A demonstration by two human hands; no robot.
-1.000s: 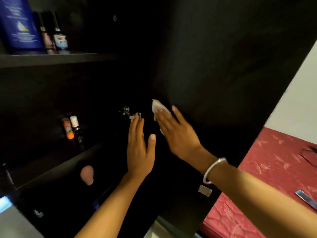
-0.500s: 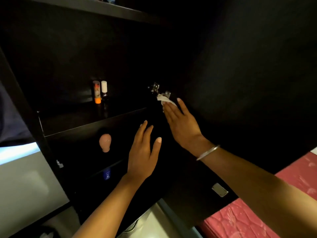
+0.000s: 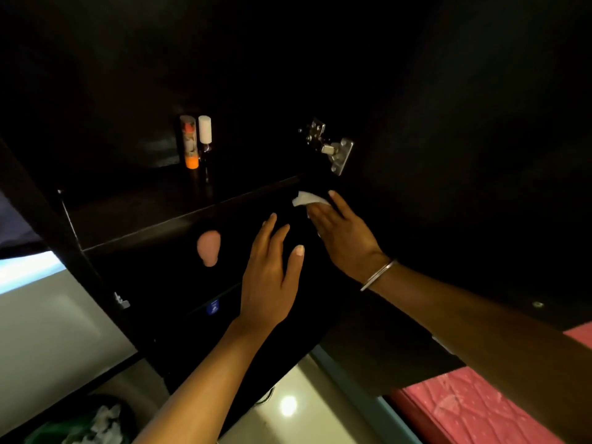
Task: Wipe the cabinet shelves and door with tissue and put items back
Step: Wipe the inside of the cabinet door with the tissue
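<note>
My right hand (image 3: 344, 240) lies flat with straight fingers, pressing a white tissue (image 3: 308, 199) against the inner face of the open black cabinet door (image 3: 464, 155), just below the metal hinge (image 3: 333, 147). My left hand (image 3: 272, 277) is flat and spread, with nothing in it, in front of the dark cabinet under the shelf edge (image 3: 192, 216). On that shelf stand an orange-capped tube (image 3: 189, 141) and a white-capped bottle (image 3: 205, 133). A pink sponge-like item (image 3: 209, 248) sits on the level below.
A bin with crumpled tissues (image 3: 96, 424) is at the lower left. A pink patterned mattress (image 3: 480, 408) lies at the lower right beyond the door. Pale floor (image 3: 288, 405) shows below the cabinet. A small blue label (image 3: 212, 307) shows deeper inside.
My right hand has slid the tissue down the door, from beside the hinge to below it. The left hand has stayed flat and followed downward. The view has tilted down.
</note>
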